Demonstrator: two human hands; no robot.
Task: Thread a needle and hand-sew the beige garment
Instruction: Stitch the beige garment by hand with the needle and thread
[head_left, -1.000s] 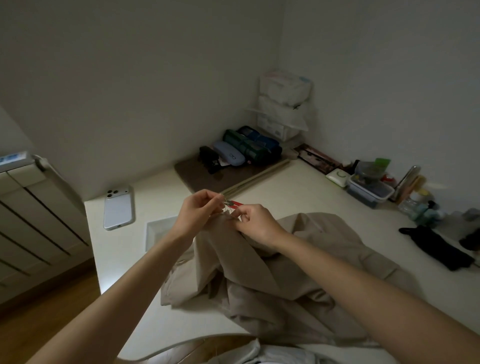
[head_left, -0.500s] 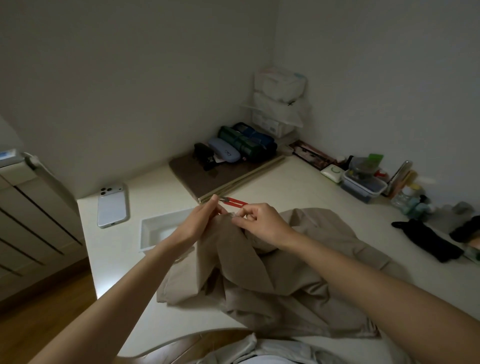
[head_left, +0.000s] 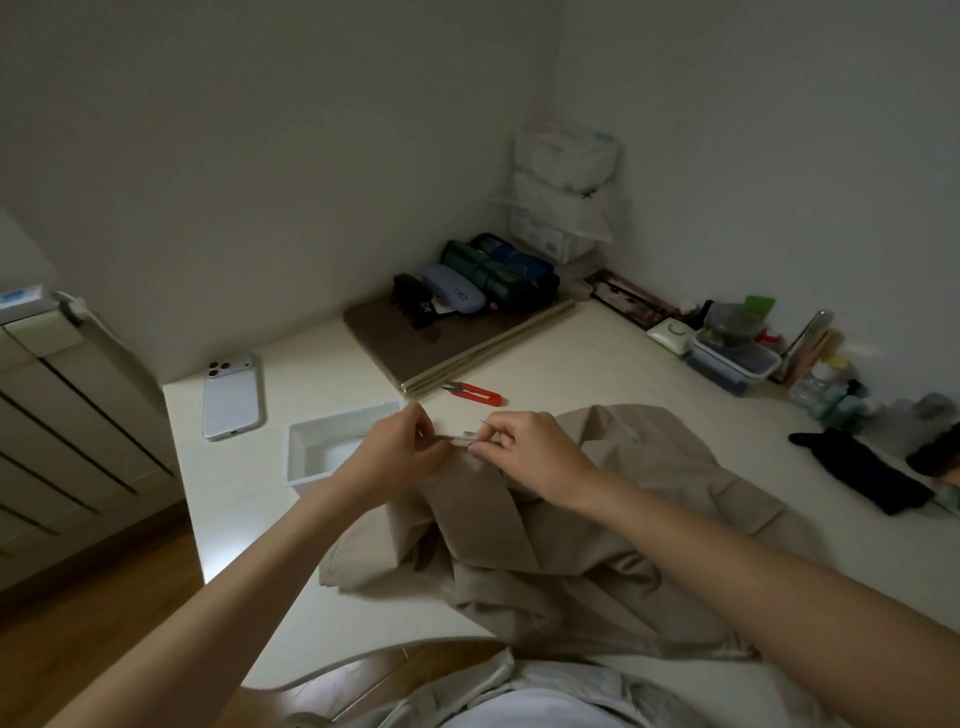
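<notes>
Both hands (head_left: 396, 458) (head_left: 536, 457) pinch garment (head_left: 582, 551) edge.

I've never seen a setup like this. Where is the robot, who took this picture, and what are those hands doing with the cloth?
There is no robot here. A person works with bare hands, and a wide-angle camera worn on their head looks down, so both forearms reach in from below. The left hand and right hand pinch one raised edge of the beige garment, which lies crumpled on the table. A thin sliver by the right hand's fingers may be the needle, but it is too small to be sure. Beyond the hands lie red snips, held by nobody, a white tray and a phone.
</notes>
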